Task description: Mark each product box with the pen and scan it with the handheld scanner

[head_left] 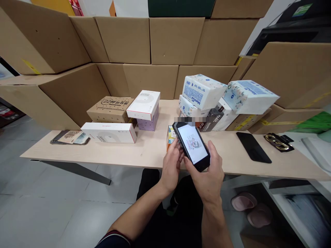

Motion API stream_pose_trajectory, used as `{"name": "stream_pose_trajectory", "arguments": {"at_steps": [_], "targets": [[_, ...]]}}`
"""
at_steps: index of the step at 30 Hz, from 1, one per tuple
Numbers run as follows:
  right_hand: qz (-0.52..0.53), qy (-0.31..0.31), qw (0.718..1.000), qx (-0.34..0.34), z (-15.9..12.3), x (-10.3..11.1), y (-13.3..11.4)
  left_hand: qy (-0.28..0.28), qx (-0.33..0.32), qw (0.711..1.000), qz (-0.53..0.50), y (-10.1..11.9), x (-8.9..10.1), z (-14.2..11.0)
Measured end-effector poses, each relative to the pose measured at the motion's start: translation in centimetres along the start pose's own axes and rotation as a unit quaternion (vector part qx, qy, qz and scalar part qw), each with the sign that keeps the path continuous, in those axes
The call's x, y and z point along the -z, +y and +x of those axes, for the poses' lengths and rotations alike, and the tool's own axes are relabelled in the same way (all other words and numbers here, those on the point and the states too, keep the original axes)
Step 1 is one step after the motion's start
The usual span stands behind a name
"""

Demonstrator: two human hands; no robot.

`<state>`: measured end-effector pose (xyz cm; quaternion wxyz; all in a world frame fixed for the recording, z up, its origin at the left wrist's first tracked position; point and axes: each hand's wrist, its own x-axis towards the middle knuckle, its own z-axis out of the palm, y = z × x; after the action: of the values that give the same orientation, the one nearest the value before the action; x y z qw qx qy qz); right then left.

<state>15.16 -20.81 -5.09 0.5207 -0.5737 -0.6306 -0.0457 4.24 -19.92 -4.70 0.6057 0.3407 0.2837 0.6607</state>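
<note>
A black smartphone [192, 144] with a lit screen showing 15:05 is tilted in front of me, above the table's front edge. My right hand [208, 172] wraps its lower right corner, thumb along the bottom edge. At its left side, my left hand [172, 165] has its fingers curled against the case. Partly hidden behind the phone stands a small yellow and orange box [170, 135]. Past it, white tissue packs [203, 91] are stacked on the table, with a dark brown package [212, 119] beneath them.
On the wooden table [144, 155], a white power bank box [111, 132], a brown carton [111, 108] and another white box [144, 103] on a purple box [148, 121] stand left. A dark phone [253, 147] and gold chain [278, 142] lie right. Cardboard walls [152, 81] enclose the back.
</note>
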Motion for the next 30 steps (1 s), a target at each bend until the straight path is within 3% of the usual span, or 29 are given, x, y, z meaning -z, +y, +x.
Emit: {"name": "stream_pose_trajectory", "arguments": {"at_steps": [2, 4, 5, 7, 11, 13, 16, 23, 30], "targets": [[0.004, 0.003, 1.0, -0.002, 0.1, 0.2, 0.1, 0.0, -0.178, 0.971, 0.157, -0.5, 1.5, -0.3], [0.01, 0.003, 1.0, -0.009, 0.2, 0.3, 0.1, 0.028, -0.359, 0.876, 0.32, -0.7, 2.8, -0.2], [0.012, 0.003, 1.0, -0.014, 0.2, 0.3, 0.1, 0.05, -0.413, 0.824, 0.385, -0.7, 3.3, 0.0], [0.013, 0.007, 1.0, -0.022, 0.2, 0.2, 0.2, 0.074, -0.427, 0.752, 0.498, -0.8, 3.9, 0.6], [0.013, 0.014, 0.999, -0.037, -0.3, 0.2, 1.1, 0.056, -0.321, 0.687, 0.65, -1.4, 4.0, 1.9], [0.008, 0.015, 0.999, -0.047, -0.8, 0.4, 1.8, 0.035, -0.289, 0.673, 0.68, -1.9, 4.1, 2.3], [-0.028, 0.02, 0.998, -0.051, -1.5, 1.0, 3.2, 0.015, -0.277, 0.681, 0.677, -2.4, 4.4, 2.7], [-0.183, 0.042, 0.982, -0.013, -1.9, 3.2, 8.7, 0.04, -0.269, 0.672, 0.689, -2.3, 3.9, 3.5], [-0.271, 0.002, 0.962, -0.01, -1.2, 5.0, 13.5, 0.056, -0.263, 0.664, 0.698, -2.8, 3.8, 4.0]]}}
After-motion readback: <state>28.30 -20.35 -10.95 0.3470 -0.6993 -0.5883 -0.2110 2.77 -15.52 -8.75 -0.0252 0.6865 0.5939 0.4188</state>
